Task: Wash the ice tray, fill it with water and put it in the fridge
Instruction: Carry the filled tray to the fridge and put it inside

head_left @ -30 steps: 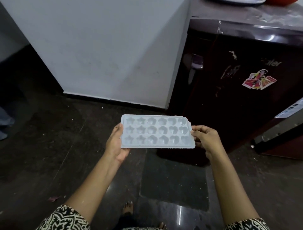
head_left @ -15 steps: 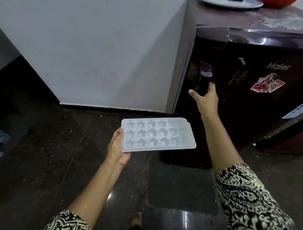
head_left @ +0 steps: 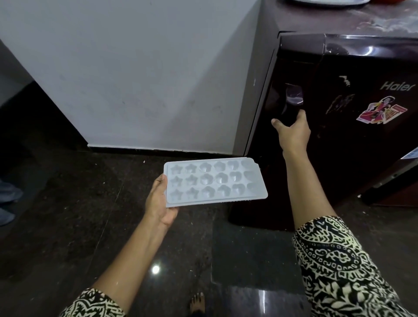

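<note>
Ice tray [head_left: 214,182] in left hand [head_left: 159,203], right hand [head_left: 293,133] now at fridge handle [head_left: 293,99]

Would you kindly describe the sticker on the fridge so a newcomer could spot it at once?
Find the dark fridge on the right, beside the white wall. On its door, below the Haier lettering, is the sticker. It is the only bright pink and red patch; the marks beside it are faint and pale.

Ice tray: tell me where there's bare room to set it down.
The fridge top is bare between the plate at its back and the door below. The floor is bare between the base of the wall and the left hand holding the ice tray. Crowded: the handle, where the right hand reaches.
</note>
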The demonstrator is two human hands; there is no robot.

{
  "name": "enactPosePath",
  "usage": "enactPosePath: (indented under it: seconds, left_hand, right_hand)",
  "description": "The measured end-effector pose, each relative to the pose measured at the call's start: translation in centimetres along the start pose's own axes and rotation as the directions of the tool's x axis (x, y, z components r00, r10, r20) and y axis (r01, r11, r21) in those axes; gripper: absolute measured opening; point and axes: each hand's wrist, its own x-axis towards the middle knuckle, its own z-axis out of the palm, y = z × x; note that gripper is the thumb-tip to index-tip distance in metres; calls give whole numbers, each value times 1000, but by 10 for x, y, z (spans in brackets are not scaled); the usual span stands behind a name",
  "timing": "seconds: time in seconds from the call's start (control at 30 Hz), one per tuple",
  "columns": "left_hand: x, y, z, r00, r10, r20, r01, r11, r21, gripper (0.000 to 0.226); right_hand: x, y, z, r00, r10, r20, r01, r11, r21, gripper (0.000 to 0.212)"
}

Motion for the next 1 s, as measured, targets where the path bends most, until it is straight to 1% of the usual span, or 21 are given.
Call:
enactPosePath:
  seconds: [0.13,0.27,0.43,0.5,0.57,0.6,0.67,0.73,0.77,0.8,0.83,0.87,0.9,0.93,0.97,1.0]
  left_hand:
    - [4,6,-5,1000,5,1,-5,1000,-2,31]
    - [7,11,-8,1000,-6,-16,6,1000,-20,25]
    - [14,17,-9,1000,-11,0,11,1000,7,43]
    - [16,20,-9,1000,-14,3,14,1000,7,44]
    - [18,21,-9,1000,-16,-2,16,1000,-2,44]
    - [20,23,-8,1000,-18,-4,18,1000,-3,45]
    - [21,24,-9,1000,-21,-4,21,1000,2,45]
    - [21,24,-9,1000,-18,1,18,1000,-3,44]
    - [20,24,-10,1000,-19,3,19,1000,-9,44]
    - [19,24,-10,1000,-22,5,22,1000,-14,44]
    - [19,24,-11,1000,-23,6,23,1000,-16,44]
    - [18,24,-12,1000,-22,7,23,1000,-16,43]
    - [17,24,-13,1000,-20,6,21,1000,-17,43]
    - [16,24,-14,1000,-18,7,18,1000,-21,42]
    - [16,24,-15,1000,-15,9,15,1000,-27,41]
    - [15,24,-16,1000,-13,13,13,999,-30,40]
  right_hand:
    - [0,-1,0,1000,-3,-24,3,1000,-15,58]
    - [-1,-2,2,999,6,-40,-7,999,-32,45]
    - [-7,-8,4,997,7,-80,-11,999,-47,35]
    - [-13,-10,2,994,12,-105,-17,999,-50,37]
    - [-25,-11,-4,991,30,-128,-38,997,-60,49]
    - [-32,-11,-8,990,32,-135,-42,997,-71,51]
    - [-52,-7,-18,989,19,-145,-33,995,-98,52]
    - [-76,-2,-28,978,-63,-197,36,989,-142,62]
    - [-89,-2,-32,959,-146,-242,101,977,-189,68]
    - [-101,-5,-35,923,-258,-284,187,949,-254,71]
    - [-113,-10,-37,868,-392,-304,291,899,-327,69]
    - [-122,-16,-36,802,-527,-282,409,828,-385,63]
    - [-128,-20,-33,742,-633,-219,526,753,-395,58]
    - [-132,-26,-27,718,-685,-124,620,710,-334,54]
    - [-136,-33,-20,736,-677,-9,659,720,-217,54]
    - [-138,-41,-13,772,-624,119,635,767,-97,57]
